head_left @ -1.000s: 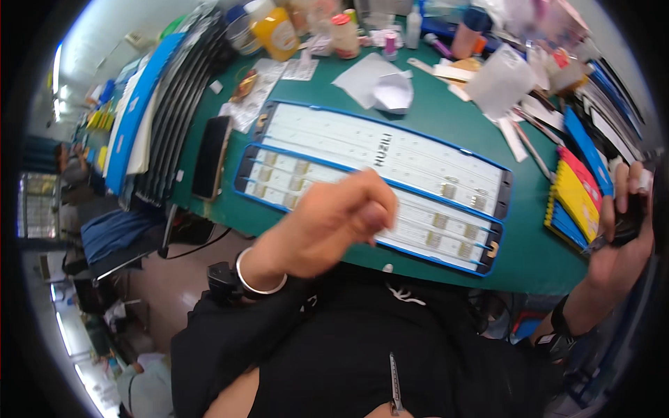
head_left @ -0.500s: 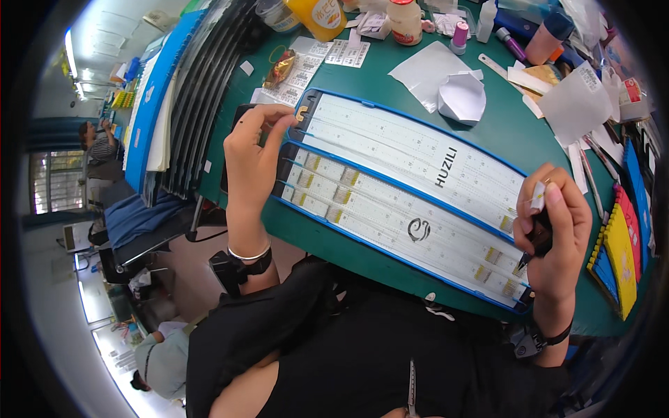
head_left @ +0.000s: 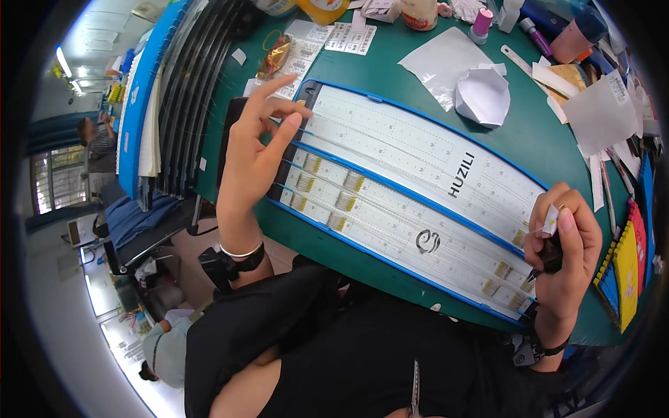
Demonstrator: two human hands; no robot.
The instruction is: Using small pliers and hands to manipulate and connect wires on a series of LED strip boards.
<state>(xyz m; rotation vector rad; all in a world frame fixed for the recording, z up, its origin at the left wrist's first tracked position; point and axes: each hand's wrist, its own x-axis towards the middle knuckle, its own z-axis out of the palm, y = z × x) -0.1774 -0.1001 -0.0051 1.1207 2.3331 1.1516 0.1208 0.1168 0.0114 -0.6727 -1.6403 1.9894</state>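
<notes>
A long, flat rig box with a blue rim and white ruled panels lies slantwise on the table. Rows of small gold-brown pins or coils stand near both its ends. Over the left end hovers my left hand, fingers spread and thumb close to the dark end strip. At the right end my right hand pinches a small white packet between thumb and forefinger. A thin pale strand runs out beside the packet. Under those fingers is a dark object, mostly hidden.
A crumpled white paper and a clear bag lie behind the box. Black file racks rise at the left, coloured notebooks at the right. Label sheets, bottles and tools crowd the far side.
My left thumb and forefinger have come apart and lifted off the box's left end. The right hand keeps the white packet, its wrist slightly turned. The whole view has shifted a little.
</notes>
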